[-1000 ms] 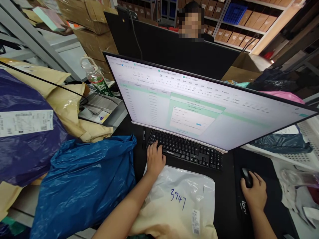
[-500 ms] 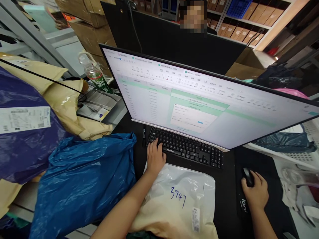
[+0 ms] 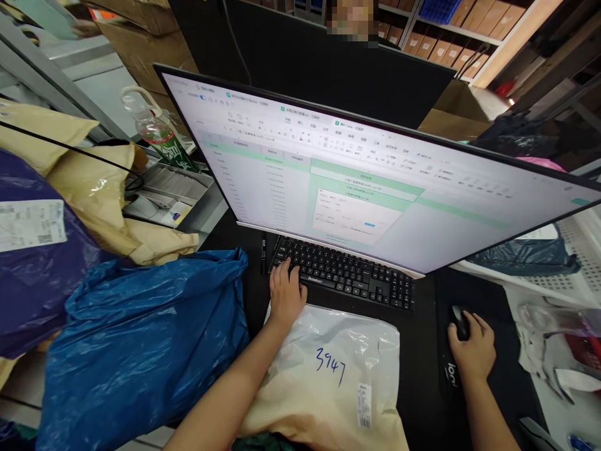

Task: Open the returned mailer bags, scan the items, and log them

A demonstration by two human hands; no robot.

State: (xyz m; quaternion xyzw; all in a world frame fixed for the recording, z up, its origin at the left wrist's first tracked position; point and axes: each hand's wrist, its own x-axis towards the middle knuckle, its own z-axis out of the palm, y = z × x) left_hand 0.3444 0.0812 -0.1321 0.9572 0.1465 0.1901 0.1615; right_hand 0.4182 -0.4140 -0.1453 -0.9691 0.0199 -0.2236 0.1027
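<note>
My left hand rests on the left end of a black keyboard, fingers spread over the keys and holding nothing. My right hand is wrapped round a black computer mouse on a dark mouse pad. Between my arms lies a white plastic mailing bag with "3947" handwritten in blue and a small printed label. Behind the keyboard stands a wide monitor that shows a spreadsheet with green rows and a small white dialog box.
To the left lie a blue plastic bag, a purple labelled bag and yellow padded envelopes. A green-labelled bottle stands by a tray of papers. A white perforated basket is at right. Another person sits behind the monitors.
The view has shifted slightly, so most things appear a little further left and higher. My hands stay on the keyboard and the mouse.
</note>
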